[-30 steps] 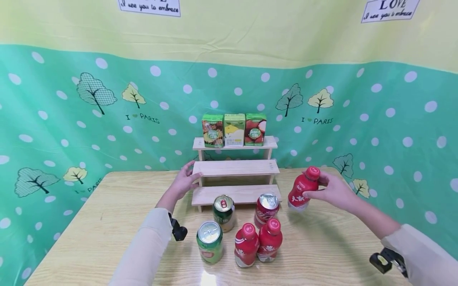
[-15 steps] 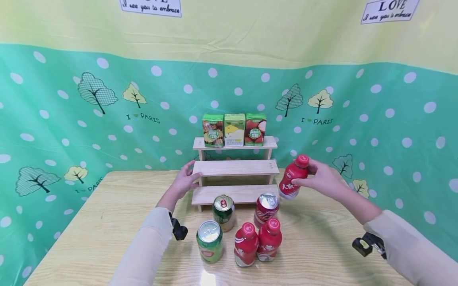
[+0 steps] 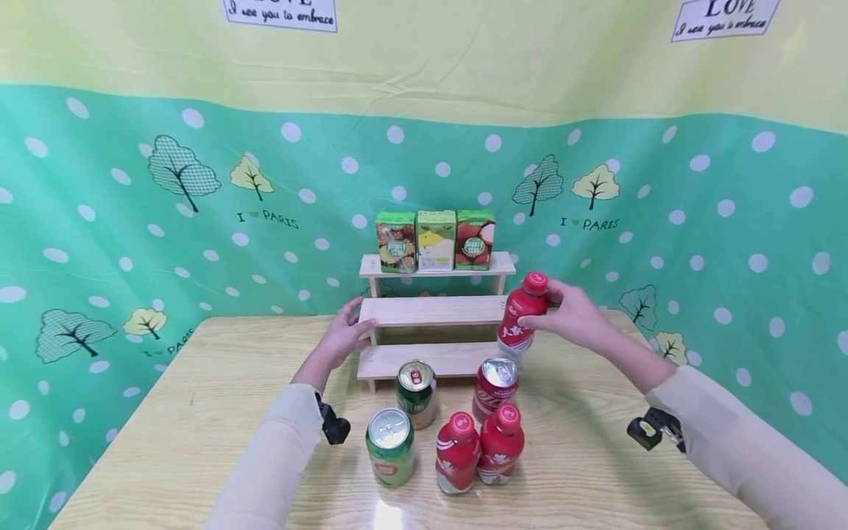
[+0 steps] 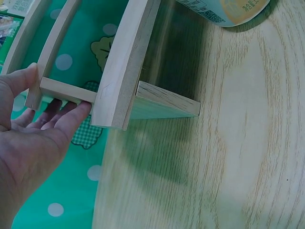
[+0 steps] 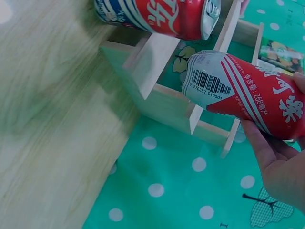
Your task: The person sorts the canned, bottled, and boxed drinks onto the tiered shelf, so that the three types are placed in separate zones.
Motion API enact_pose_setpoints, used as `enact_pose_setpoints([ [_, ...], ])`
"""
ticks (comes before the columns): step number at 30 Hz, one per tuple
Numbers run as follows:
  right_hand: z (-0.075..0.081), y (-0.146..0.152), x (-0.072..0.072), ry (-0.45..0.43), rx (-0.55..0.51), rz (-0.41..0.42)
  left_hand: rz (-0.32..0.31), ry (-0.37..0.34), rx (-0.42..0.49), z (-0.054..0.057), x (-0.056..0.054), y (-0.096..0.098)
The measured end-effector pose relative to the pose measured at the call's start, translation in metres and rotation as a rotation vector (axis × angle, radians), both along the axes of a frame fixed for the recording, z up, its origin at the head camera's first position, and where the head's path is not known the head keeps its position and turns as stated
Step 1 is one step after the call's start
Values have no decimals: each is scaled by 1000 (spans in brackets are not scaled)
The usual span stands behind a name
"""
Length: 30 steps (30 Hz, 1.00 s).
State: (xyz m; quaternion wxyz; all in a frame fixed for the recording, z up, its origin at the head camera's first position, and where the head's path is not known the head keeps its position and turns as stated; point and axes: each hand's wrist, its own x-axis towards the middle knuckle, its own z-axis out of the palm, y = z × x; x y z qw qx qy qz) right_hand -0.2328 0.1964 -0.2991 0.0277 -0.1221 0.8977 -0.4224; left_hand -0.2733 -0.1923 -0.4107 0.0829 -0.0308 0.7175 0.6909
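- Your right hand (image 3: 575, 318) grips a red bottle (image 3: 520, 315), fingers wrapped round the upper body just below the red cap; most of the bottle sticks out to the left of your palm.
- The bottle is in the air and tilted, its base hanging just over the right end of the lowest step of the wooden rack (image 3: 433, 310), with the cap about level with the middle step.
- In the right wrist view the bottle (image 5: 248, 93) lies across your fingers (image 5: 267, 152), its barcode end pointing toward the rack's side frame (image 5: 157, 81); whether it touches the wood I cannot tell from here.
- Your left hand (image 3: 344, 335) holds the rack's left end: thumb on the front of the middle step, fingers reaching behind it (the left wrist view shows them (image 4: 57, 114) tucked under the side rail (image 4: 66, 90)).
- Three juice cartons (image 3: 434, 240) stand side by side on the top step.
- On the table (image 3: 185, 412), in front of the rack, stand a green can (image 3: 415, 393) and a red can (image 3: 495, 388), both close to the lowest step.
- Nearer to you are another green can (image 3: 391, 447) and two more red bottles (image 3: 480, 448), touching each other.
- The red can sits just below and in front of the held bottle.
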Motion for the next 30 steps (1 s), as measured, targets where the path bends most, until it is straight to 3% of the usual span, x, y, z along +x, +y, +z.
enact_pose_setpoints([
  [15, 12, -33, -15, -7, -24, 49, -2, 4, 5, 1, 1, 1],
  [21, 15, -48, -21, -7, -20, 69, -12, -19, 37, 13, 7, 2],
  [30, 17, -69, -29, -17, -47, 83, 5, 3, 16, 0, -1, 0],
])
